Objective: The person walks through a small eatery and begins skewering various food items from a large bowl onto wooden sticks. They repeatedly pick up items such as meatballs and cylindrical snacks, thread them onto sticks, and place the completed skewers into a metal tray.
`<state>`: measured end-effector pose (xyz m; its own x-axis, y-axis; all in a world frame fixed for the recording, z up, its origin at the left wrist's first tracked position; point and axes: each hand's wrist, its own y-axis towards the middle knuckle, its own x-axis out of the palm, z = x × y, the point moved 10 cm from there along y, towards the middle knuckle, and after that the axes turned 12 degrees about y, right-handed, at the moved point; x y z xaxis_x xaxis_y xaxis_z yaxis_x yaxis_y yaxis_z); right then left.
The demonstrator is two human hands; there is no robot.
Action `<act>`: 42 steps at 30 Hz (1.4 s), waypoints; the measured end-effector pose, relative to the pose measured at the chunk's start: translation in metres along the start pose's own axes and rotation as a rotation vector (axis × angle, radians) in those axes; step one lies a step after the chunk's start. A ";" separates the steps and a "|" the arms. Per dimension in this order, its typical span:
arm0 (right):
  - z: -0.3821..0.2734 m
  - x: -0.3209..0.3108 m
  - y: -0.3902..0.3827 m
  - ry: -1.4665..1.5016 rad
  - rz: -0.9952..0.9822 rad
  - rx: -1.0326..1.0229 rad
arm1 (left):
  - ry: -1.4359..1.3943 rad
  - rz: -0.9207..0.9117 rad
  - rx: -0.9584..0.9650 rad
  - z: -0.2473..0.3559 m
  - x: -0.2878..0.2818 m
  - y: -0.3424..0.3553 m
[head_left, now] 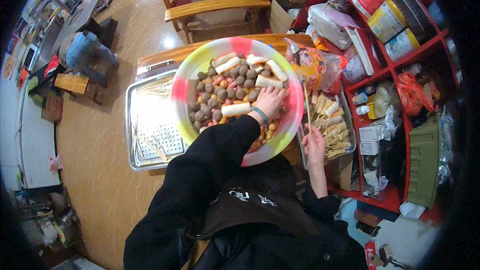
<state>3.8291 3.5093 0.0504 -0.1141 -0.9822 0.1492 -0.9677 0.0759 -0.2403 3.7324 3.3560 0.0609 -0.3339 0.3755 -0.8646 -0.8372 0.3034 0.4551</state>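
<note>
A large round basin [294,77] with pink, yellow and green bands holds many brown balls [212,103], pink and yellow pieces and white crab sticks [236,109]. My left hand [269,104], a dark band at its wrist, reaches into its right side. Its fingers are bent down among the food, and whatever they grip is hidden. Beside the basin's right rim, my right hand [314,145] is closed round a thin wooden skewer [307,106] that points away from me. Just right of that hand lies a metal tray [354,137] full of skewered food [332,127].
Left of the basin, a perforated steel tray [150,120] bears several loose skewers. A printed plastic bag [307,65] stands behind the right tray. Red shelves [380,82] crowd the right side. A wooden bench [217,9] stands beyond the table; another person [82,50] is far left.
</note>
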 end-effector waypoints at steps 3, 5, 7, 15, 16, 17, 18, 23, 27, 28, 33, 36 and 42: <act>0.004 -0.006 -0.001 0.045 -0.004 0.025 | 0.126 -0.246 -0.002 -0.006 0.037 0.012; 0.002 -0.010 0.000 0.045 -0.005 -0.003 | 0.173 -0.237 0.019 -0.005 0.043 0.016; 0.006 -0.016 0.001 0.049 0.033 0.033 | 0.210 -0.289 0.030 -0.005 0.050 0.015; 0.012 -0.015 0.009 0.033 0.032 0.050 | 0.213 -0.169 -0.348 -0.099 -0.040 -0.009; 0.016 -0.012 0.011 0.054 0.036 0.063 | 0.235 0.062 -0.251 -0.088 -0.065 -0.007; 0.013 -0.007 0.014 0.059 0.007 0.035 | 0.141 -0.028 -0.214 -0.082 -0.054 -0.005; 0.013 -0.003 0.016 0.058 -0.005 0.034 | -0.023 -0.095 -0.130 -0.064 -0.040 -0.005; 0.009 0.007 0.020 0.073 -0.035 0.034 | 0.016 -0.159 0.427 0.052 0.023 -0.028; 0.007 -0.005 0.016 0.042 0.025 0.022 | 0.280 -0.531 0.364 0.048 0.098 -0.045; 0.008 -0.008 0.015 0.042 0.039 0.030 | 0.301 -0.479 0.333 0.046 0.098 -0.043; 0.011 -0.007 0.013 0.017 0.033 0.024 | 0.352 -0.401 0.330 0.049 0.103 -0.040; 0.012 0.002 0.016 0.037 -0.006 0.035 | 0.312 -0.481 0.291 0.049 0.108 -0.042; 0.003 0.004 0.014 -0.002 -0.007 0.004 | 0.269 -0.408 0.329 0.050 0.095 -0.041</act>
<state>3.8161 3.5054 0.0446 -0.1064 -0.9831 0.1491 -0.9677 0.0679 -0.2428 3.7569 3.4226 -0.0290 -0.1473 -0.0506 -0.9878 -0.7568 0.6488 0.0796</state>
